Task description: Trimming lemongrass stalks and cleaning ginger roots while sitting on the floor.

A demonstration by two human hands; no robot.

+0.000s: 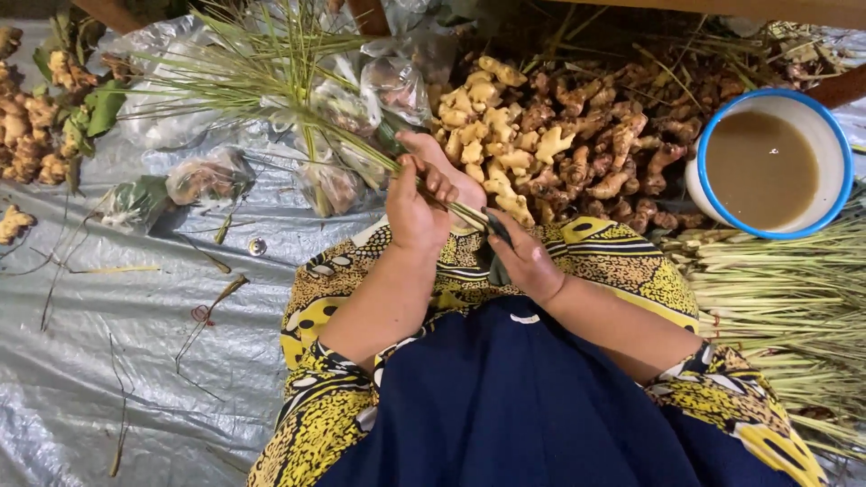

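- Left hand (417, 209) is being clenched around a bundle of green stalks (298, 99), whose long axis is running from the lap up to the far left.
- Right hand (526, 261) is being closed on a dark knife (497, 227), just right of the bundle's near end, so it is lying nearer the cut ends.
- Ginger pile (559, 144) is sitting just beyond.

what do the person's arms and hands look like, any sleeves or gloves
No gloves: the left hand and right hand are bare, with no rings or watch that I can make out. Both forearms are bare too. Short sleeves end near the elbows, in a yellow, black and white patterned fabric. A plain dark blue cloth covers the lap between the arms.
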